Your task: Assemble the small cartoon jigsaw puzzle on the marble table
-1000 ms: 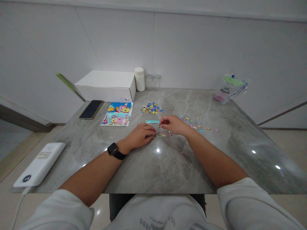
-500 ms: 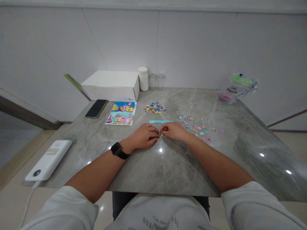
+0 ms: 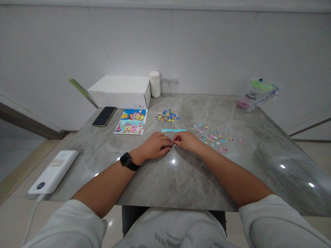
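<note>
Between my hands lies a strip of joined light-blue puzzle pieces, partly covered by my fingers. My left hand, with a black watch at the wrist, rests on the table with its fingertips at the near edge of the joined part. Thumb and forefinger of my right hand are pinched together beside the left fingertips; what they hold is too small to make out. Loose pink and light-blue pieces are spread to the right. Behind the strip sits a pile of blue and yellow pieces.
On the grey table are a picture sheet, a phone, a white box, a white bottle, two clear jars, a plastic bag and a white corded device.
</note>
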{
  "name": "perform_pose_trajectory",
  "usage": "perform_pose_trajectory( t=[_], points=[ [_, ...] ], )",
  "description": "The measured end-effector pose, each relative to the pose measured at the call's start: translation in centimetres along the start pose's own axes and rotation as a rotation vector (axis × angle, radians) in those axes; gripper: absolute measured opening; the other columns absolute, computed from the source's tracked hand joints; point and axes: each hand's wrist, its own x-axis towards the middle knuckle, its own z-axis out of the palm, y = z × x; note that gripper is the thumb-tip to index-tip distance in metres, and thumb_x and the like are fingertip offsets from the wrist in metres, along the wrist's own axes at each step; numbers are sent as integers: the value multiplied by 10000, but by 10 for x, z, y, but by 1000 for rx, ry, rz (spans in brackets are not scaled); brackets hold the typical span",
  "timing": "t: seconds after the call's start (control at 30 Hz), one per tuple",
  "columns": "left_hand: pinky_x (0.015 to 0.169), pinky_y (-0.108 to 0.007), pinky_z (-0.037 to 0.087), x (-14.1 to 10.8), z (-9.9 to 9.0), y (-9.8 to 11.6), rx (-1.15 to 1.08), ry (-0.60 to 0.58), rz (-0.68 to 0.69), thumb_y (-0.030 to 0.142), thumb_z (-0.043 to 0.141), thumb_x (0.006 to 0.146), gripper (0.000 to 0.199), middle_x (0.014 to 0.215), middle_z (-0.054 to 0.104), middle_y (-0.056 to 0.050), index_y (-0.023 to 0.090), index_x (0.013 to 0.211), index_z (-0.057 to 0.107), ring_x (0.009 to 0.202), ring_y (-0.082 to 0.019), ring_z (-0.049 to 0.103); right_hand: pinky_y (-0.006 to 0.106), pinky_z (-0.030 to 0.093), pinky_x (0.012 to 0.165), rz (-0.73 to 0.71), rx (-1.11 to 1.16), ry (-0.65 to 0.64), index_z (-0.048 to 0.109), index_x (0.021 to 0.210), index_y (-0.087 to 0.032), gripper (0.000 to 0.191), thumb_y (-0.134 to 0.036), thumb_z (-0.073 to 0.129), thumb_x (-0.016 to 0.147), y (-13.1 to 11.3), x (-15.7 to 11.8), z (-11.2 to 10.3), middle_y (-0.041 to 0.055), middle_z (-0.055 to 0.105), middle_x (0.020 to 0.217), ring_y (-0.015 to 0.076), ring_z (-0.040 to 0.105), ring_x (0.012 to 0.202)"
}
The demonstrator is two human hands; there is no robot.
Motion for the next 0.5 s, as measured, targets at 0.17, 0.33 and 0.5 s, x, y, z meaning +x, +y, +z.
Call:
perform_pose_trajectory(
  t=[0.17,0.33,0.5],
  points=[
    [1075,-435,448,-1,2,1,4,11,-20,288,584,1035,300,1254,774,-46,280,1282,753,1169,-244,667,250,443,749,42,-50,44,814,1003,-218,149,-235,677,947,5,0,-13,37,816,949,169,709,854],
    [1067,-450,459,0,4,2,26,13,-17,312,595,1036,331,1256,752,-73,275,1331,740,1171,-258,650,246,422,710,-3,-91,-54,804,1010,-219,129,-257,743,902,9,-3,-23,30,809,947,164,698,823],
    [1063,-447,466,1,4,4,26,-3,-19,323,599,1036,306,1240,740,-81,267,1289,761,1166,-258,646,256,394,683,-66,-135,-116,794,1028,-222,171,-259,765,863,11,-5,-16,26,805,961,169,679,815]
  ],
)
